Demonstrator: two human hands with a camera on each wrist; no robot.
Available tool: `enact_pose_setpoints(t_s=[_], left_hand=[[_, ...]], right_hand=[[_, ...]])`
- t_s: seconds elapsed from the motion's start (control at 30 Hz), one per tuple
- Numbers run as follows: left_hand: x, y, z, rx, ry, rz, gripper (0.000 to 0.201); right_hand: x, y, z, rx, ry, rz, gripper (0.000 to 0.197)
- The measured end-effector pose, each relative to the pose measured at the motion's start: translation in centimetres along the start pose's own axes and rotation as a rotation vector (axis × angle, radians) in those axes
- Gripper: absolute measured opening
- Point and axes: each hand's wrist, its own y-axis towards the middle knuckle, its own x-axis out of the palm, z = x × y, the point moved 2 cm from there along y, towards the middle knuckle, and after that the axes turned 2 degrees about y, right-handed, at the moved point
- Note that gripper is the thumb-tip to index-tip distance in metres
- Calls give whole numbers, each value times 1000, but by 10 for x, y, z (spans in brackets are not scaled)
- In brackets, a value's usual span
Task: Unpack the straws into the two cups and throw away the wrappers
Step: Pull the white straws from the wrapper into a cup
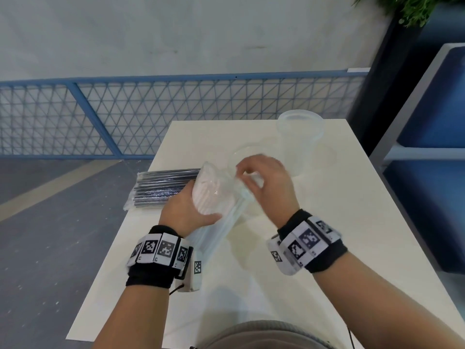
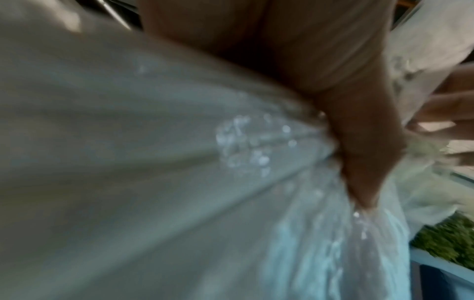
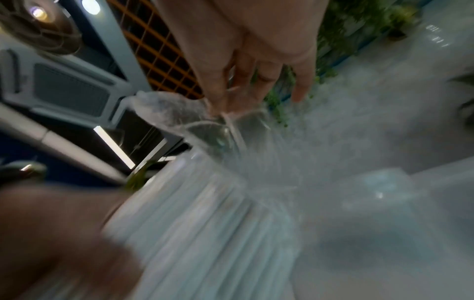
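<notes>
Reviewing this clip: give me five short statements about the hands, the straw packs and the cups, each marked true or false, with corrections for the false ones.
1. The left hand grips the pack of white straws. True.
2. The right hand rests flat on the table. False: its fingers pinch the clear wrapper at the pack's top.
3. The pack of dark straws lies on the table's left edge. True.
4. The far cup holds straws. False: none show inside it.
5. The dark straws are unwrapped. False: still in plastic.
</notes>
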Motion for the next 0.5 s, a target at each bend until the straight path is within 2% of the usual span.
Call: enact_pose_setpoints(t_s=[0.1,0.17,0.27,0.33,0.37,0.43,0.5], left_hand=[[-9,-3,-2,7,-11,-12,80],[-11,-4,-2,16,-6,-36,80],[-11,-2,0,36,-30,-45,76],[-11,-1,-3,20,-42,-39,75],[-11,-1,-5,8,-47,-33,73],[-12,-1,-10,-8,-65,-14,72],[-13,-1,-10,-13,-82,1,73]], right_hand=[[-27,29,16,231,86,83,14],[-36,46,30,398,163,6,25],[-41,62,41,671,512,-118,29],[-49,69,41,809,740,-79,22],[-54,72,39,802,771,-15,19],[-60,75,28,646,677,51,15],[-48,71,7,453,511,-99,11]])
